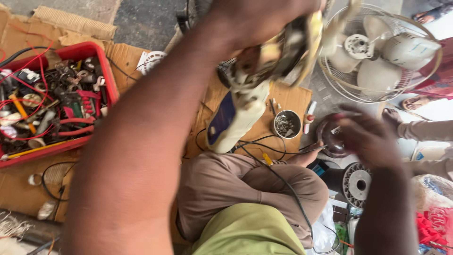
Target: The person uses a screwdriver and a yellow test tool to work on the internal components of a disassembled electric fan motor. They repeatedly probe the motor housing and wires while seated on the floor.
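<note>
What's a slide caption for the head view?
Left hand lifts a fan motor housing; right hand holds a ring part.

Informal ground-level repair workshop for small appliances, set up on flattened cardboard [19, 189] laid over bare pavement. A red crate [106, 75] is packed with salvaged parts, wires and tools. A caged fan head [377, 54], a tin of screws [287, 124] and a wire spool [356, 184] are scattered about.

Cream fan motor unit [245, 99] — held aloft, tilted; dark stator ring [331, 136] — gripped
</note>
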